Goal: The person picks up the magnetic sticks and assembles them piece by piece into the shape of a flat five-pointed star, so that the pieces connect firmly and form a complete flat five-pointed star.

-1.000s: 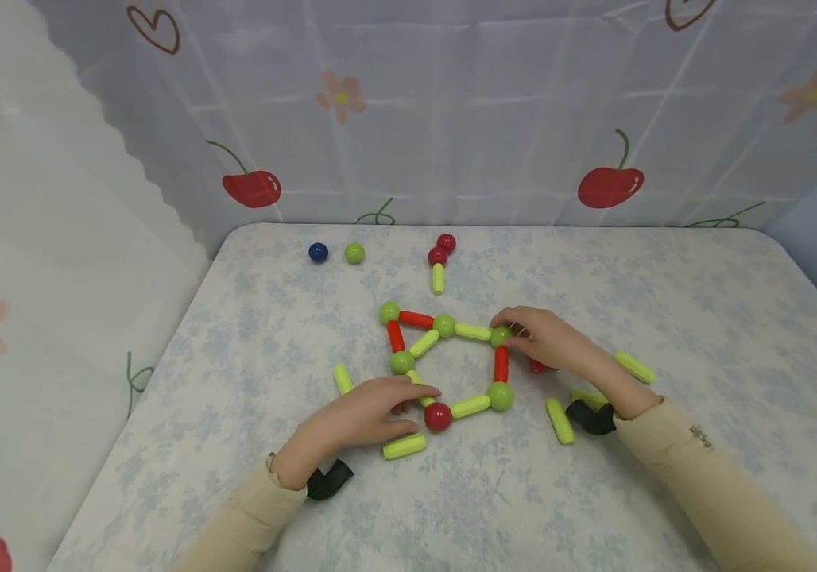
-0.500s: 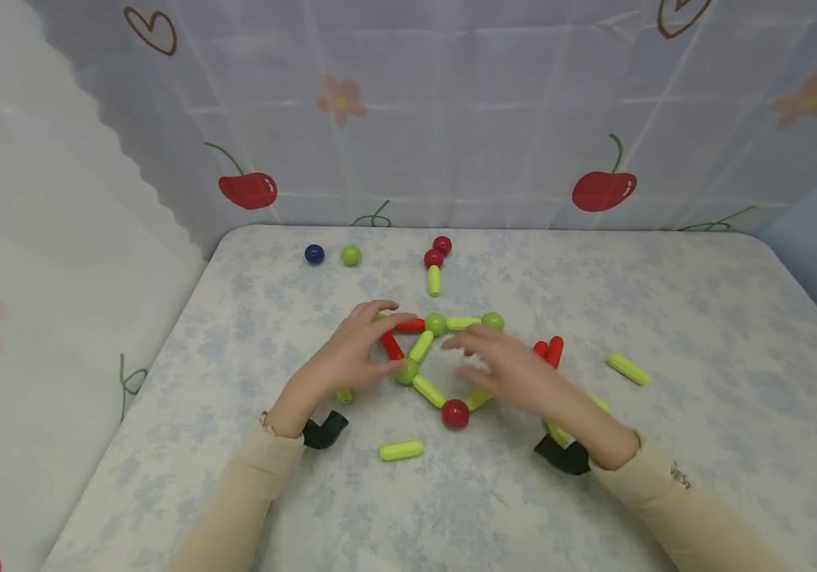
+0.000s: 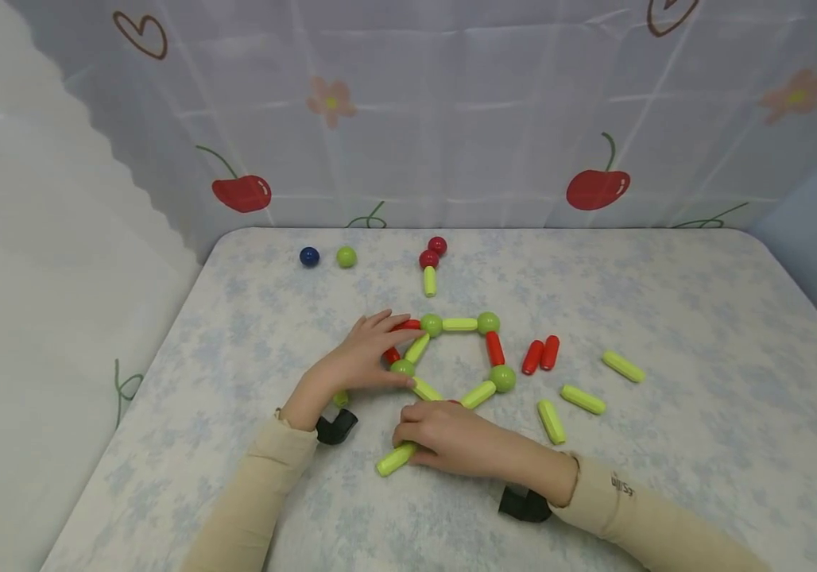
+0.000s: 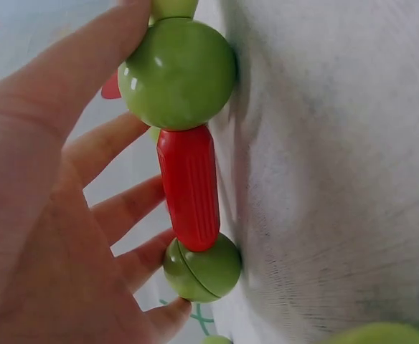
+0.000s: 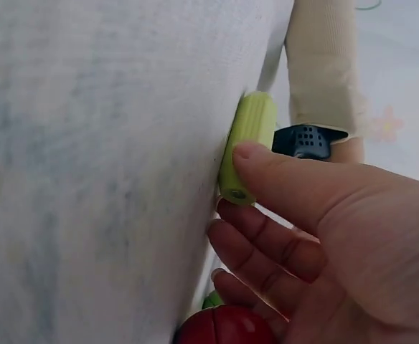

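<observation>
My left hand [image 3: 360,357] rests with spread fingers at the left side of a ring of green balls and rods. Seen in the left wrist view, its thumb touches a green ball [image 4: 181,72], and its fingers lie behind a red rod [image 4: 189,190] and another green ball [image 4: 204,266]. Nearer the front, my right hand [image 3: 462,441] pinches one end of a yellow-green rod [image 3: 396,461]. The right wrist view shows the thumb on that rod [image 5: 249,136], with a red ball [image 5: 227,326] beside the fingers. In the head view the right hand mostly hides this red ball.
Two red rods [image 3: 541,354] lie right of the ring, with several yellow-green rods [image 3: 582,400] beyond. Toward the back are a blue ball [image 3: 309,257], a green ball [image 3: 346,257] and two red balls touching, one against a yellow-green rod [image 3: 430,281]. A curtain [image 3: 408,119] hangs behind the table.
My right hand has moved from the ring's right side to the front and now pinches the loose rod, which has turned. The left hand has shifted from the front red ball to the ring's left side.
</observation>
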Demonstrator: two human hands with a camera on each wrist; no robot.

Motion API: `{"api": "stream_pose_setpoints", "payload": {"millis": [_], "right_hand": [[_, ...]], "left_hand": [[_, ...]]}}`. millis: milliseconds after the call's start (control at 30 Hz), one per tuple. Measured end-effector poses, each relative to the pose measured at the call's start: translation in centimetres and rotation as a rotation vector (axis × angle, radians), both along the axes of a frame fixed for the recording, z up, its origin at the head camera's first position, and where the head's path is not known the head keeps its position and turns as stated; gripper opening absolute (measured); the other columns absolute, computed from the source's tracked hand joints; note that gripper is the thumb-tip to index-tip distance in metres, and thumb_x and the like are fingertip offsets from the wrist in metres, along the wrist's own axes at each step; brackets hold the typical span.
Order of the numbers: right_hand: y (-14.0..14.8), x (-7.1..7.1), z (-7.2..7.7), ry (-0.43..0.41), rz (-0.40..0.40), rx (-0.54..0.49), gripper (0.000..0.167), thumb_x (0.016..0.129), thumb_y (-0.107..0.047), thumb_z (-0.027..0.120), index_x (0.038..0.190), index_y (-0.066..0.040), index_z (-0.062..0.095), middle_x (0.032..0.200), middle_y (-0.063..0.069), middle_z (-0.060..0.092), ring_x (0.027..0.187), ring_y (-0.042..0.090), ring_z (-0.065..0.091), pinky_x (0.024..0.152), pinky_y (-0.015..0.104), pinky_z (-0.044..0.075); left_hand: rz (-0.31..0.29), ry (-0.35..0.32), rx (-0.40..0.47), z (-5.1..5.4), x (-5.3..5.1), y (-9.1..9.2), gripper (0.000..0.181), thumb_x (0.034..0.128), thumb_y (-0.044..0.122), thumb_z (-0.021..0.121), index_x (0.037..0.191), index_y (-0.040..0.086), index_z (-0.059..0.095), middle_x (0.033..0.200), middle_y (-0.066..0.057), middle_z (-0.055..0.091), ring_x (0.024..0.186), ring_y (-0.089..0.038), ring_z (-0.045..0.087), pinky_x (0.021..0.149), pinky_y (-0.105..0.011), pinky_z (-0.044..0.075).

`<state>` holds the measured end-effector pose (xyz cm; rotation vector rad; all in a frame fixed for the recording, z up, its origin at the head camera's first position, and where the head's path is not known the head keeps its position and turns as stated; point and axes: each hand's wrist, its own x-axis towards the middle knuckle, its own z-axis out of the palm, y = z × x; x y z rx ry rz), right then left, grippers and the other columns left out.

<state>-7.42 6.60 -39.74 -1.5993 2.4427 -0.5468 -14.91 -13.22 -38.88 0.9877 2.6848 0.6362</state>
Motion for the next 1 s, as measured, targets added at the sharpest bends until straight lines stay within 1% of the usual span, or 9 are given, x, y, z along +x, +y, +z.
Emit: {"api": "stream_pose_setpoints", "payload": {"millis": [67, 167, 300, 400, 467, 633, 733, 900, 1000], "right_hand": [[0.0, 0.0, 0.0, -0.023, -0.012, -0.011, 0.015, 0.085, -0.023, 0.071, 0.099, -0.018, 0.067, 0.09, -0.011, 0.055, 0.084, 0.002, 0.053, 0.072, 0.019, 0.043], [0.4, -0.3, 0.4, -0.16, -0.039, -0.049, 0.013, 0.086, -0.019, 0.07, 0.099, -0.017, 0.066, 0.09, -0.014, 0.057, 0.082, -0.001, 0.052, 0.073, 0.018, 0.043], [1.7, -1.7, 1.8, -0.345, -0.091, -0.177, 0.016, 0.087, -0.015, 0.068, 0.103, -0.015, 0.067, 0.094, -0.013, 0.06, 0.075, 0.002, 0.052, 0.068, 0.021, 0.045], [3.1, -3.8, 2.8, -0.413, -0.151, -0.294, 0.02, 0.087, -0.012, 0.068, 0.107, -0.007, 0.068, 0.099, -0.006, 0.064, 0.077, 0.009, 0.058, 0.068, 0.027, 0.049], [4.2, -5.6, 3.2, -0.485, -0.227, -0.363, 0.023, 0.088, -0.01, 0.066, 0.11, -0.002, 0.066, 0.101, 0.002, 0.065, 0.081, 0.019, 0.061, 0.072, 0.033, 0.05], [6.1, -10.6, 2.8, -0.719, -0.522, -0.479, 0.024, 0.093, -0.01, 0.06, 0.112, 0.004, 0.059, 0.098, 0.022, 0.062, 0.09, 0.037, 0.06, 0.082, 0.045, 0.048], [6.7, -12.5, 1.9, -0.767, -0.625, -0.444, 0.024, 0.094, -0.013, 0.059, 0.111, 0.005, 0.058, 0.098, 0.025, 0.061, 0.092, 0.037, 0.06, 0.084, 0.043, 0.047], [6.7, -14.0, 0.5, -0.781, -0.64, -0.328, 0.025, 0.094, -0.013, 0.059, 0.111, 0.005, 0.061, 0.095, 0.015, 0.064, 0.09, 0.028, 0.063, 0.081, 0.036, 0.049], [6.3, -14.4, 0.0, -0.778, -0.642, -0.313, 0.025, 0.094, -0.014, 0.059, 0.111, 0.004, 0.062, 0.094, 0.011, 0.065, 0.085, 0.025, 0.064, 0.078, 0.034, 0.05]], "left_hand": [[0.007, 0.004, 0.024, -0.1, 0.1, -0.1, 0.066, 0.078, 0.042, 0.075, 0.133, 0.016, 0.05, 0.147, -0.012, 0.031, 0.136, -0.036, 0.016, 0.103, -0.06, 0.01], [0.018, 0.013, 0.059, -0.2, 0.1, -0.1, 0.049, 0.0773, 0.04, 0.076, 0.113, 0.014, 0.057, 0.145, -0.012, 0.034, 0.135, -0.036, 0.019, 0.103, -0.059, 0.011], [0.026, 0.016, 0.076, -0.3, 0.4, -0.3, 0.036, 0.076, 0.041, 0.077, 0.091, 0.016, 0.054, 0.144, -0.012, 0.035, 0.134, -0.036, 0.02, 0.104, -0.057, 0.013], [0.034, 0.006, 0.066, -0.3, 0.7, -0.6, 0.035, 0.0756, 0.041, 0.077, 0.086, 0.02, 0.052, 0.145, -0.011, 0.035, 0.135, -0.035, 0.02, 0.104, -0.057, 0.013], [0.035, -0.001, 0.066, -0.3, 1.0, -0.8, 0.034, 0.0749, 0.041, 0.078, 0.086, 0.021, 0.052, 0.145, -0.01, 0.035, 0.134, -0.035, 0.021, 0.104, -0.056, 0.013], [0.013, -0.002, 0.079, -0.4, 1.8, -1.2, 0.035, 0.0732, 0.041, 0.079, 0.085, 0.022, 0.053, 0.144, -0.01, 0.036, 0.133, -0.033, 0.024, 0.104, -0.053, 0.014], [0.001, -0.01, 0.085, -0.6, 2.2, -1.3, 0.034, 0.0737, 0.041, 0.079, 0.085, 0.022, 0.053, 0.144, -0.01, 0.036, 0.133, -0.032, 0.024, 0.104, -0.051, 0.015], [0.003, -0.002, 0.112, -0.7, 2.8, -1.4, 0.034, 0.0741, 0.041, 0.078, 0.086, 0.022, 0.053, 0.144, -0.01, 0.037, 0.133, -0.03, 0.024, 0.104, -0.052, 0.014], [0.006, 0.013, 0.12, -0.7, 2.8, -1.5, 0.035, 0.0744, 0.041, 0.078, 0.09, 0.021, 0.055, 0.144, -0.009, 0.036, 0.134, -0.029, 0.024, 0.105, -0.051, 0.014]]}}
